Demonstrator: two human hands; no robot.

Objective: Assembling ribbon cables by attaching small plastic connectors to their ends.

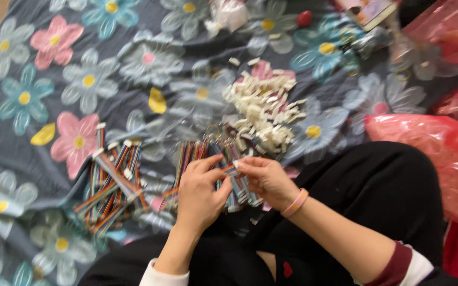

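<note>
Over a floral bedsheet [80,79] spread out below the camera, a person sits with black-trousered legs folded, both hands meeting near the middle of the view. Red plastic bags [425,143] lie along the right edge; their contents cannot be made out through the crinkled film. Another clear wrapper with rings or hardware sits at the top right, too blurred to tell.

The left hand [200,196] is curled, thumb and forefinger pinching a striped, rainbow-coloured ribbon strip [230,170]. The right hand [265,179], wearing a pink wristband [296,203], is also pressed together at the fingertips, pinching the same strip's end where a small white piece shows. Beneath both hands lies a bunch of similar striped strips [197,153], fanned toward the knees.

A second heap of striped strips [112,185], tipped with white connectors, lies to the left, well apart from the hands. Just beyond the hands, a pile of small white plastic pieces [263,111] rests on the sheet. A small red oval object [304,18] lies near the top.
</note>
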